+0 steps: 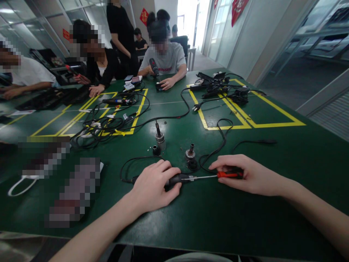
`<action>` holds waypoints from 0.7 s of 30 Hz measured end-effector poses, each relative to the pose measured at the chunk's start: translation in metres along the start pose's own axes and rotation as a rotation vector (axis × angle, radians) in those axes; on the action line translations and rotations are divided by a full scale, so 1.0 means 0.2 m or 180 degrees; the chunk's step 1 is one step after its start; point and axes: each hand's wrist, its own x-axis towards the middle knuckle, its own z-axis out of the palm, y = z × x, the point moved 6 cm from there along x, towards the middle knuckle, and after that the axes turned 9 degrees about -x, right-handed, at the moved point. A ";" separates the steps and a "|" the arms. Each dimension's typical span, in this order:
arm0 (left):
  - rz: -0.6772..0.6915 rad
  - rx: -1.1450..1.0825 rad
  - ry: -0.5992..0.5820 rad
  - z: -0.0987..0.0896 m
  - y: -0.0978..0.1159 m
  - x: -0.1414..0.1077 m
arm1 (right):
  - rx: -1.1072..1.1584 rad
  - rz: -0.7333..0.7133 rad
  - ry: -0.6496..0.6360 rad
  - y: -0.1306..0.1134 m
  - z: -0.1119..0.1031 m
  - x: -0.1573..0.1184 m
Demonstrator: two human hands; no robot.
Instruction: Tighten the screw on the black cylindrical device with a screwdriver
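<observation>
My left hand (156,183) is wrapped over a dark cylindrical handpiece (178,179) with a cord at its left end. In my right hand (242,174) is a screwdriver (229,175) with a red and black handle. Its thin metal shaft points left and reaches the metal tip of the handpiece; whether they touch I cannot tell. Just beyond my hands stand a metal shaft part (159,138) and a shorter metal part (190,152). A small black ring piece (192,165) lies beside the shorter one, and a black cap (155,150) sits near the taller one.
Tangled black cables (109,122) spread at the left. Black parts and cords (215,85) are heaped at the far right. Yellow tape (272,125) marks the green table (191,225). Blurred-out flat items (79,189) lie at the left. Across the table, a person (166,58) holds a power drill (154,66).
</observation>
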 end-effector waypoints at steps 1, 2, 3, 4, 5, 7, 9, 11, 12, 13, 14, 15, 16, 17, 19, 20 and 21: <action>0.0004 0.0003 0.0000 0.00 0.00 0.00 | -0.0013 -0.0031 -0.0013 0.00 0.00 0.00; 0.0009 0.0006 -0.0004 0.00 0.00 0.00 | -0.0028 -0.0060 -0.0016 0.00 0.00 0.00; 0.0014 0.0005 -0.0004 0.00 0.00 0.00 | -0.0045 -0.0088 -0.0009 0.00 0.01 0.00; 0.0018 0.0008 0.0007 0.00 0.00 0.00 | -0.0064 -0.0110 -0.0010 0.00 0.01 0.00; 0.0016 0.0005 -0.0001 0.00 0.00 0.00 | -0.0086 -0.0123 -0.0017 0.00 0.02 0.00; 0.0014 0.0021 0.0008 0.00 0.00 0.00 | -0.0139 -0.0150 0.0036 0.01 0.02 -0.01; 0.0008 0.0020 0.0004 0.00 0.00 0.00 | -0.0168 -0.0164 0.0188 0.01 0.02 -0.02; 0.0011 0.0013 0.0003 0.00 0.00 0.00 | -0.0152 -0.0110 0.0211 0.01 0.01 -0.02; 0.0014 0.0012 0.0006 0.00 0.00 0.00 | -0.0112 -0.0068 0.0072 0.01 0.02 -0.02; 0.0014 0.0014 0.0007 0.00 0.00 0.00 | -0.0072 -0.0065 -0.0001 0.01 0.02 -0.02; 0.0012 0.0017 0.0004 0.00 0.00 0.00 | -0.0059 -0.0075 0.0002 0.00 0.02 -0.02; 0.0007 0.0019 -0.0001 0.00 0.00 0.00 | -0.0070 -0.0070 0.0056 0.00 0.00 -0.02; 0.0000 0.0024 -0.0007 0.00 0.00 0.00 | -0.0062 -0.0094 0.0095 0.00 -0.01 -0.02; -0.0005 0.0030 -0.0015 0.00 0.00 0.00 | -0.0044 -0.0127 0.0120 -0.01 -0.01 -0.01; -0.0004 0.0039 -0.0026 -0.01 0.00 0.00 | 0.0028 -0.0215 0.0109 -0.02 -0.02 -0.01; -0.0004 0.0040 -0.0025 -0.01 0.00 0.00 | 0.0065 -0.0257 0.0087 -0.02 -0.02 0.00; -0.0004 0.0039 -0.0024 -0.01 0.00 0.00 | 0.0089 -0.0288 0.0079 -0.02 -0.02 0.00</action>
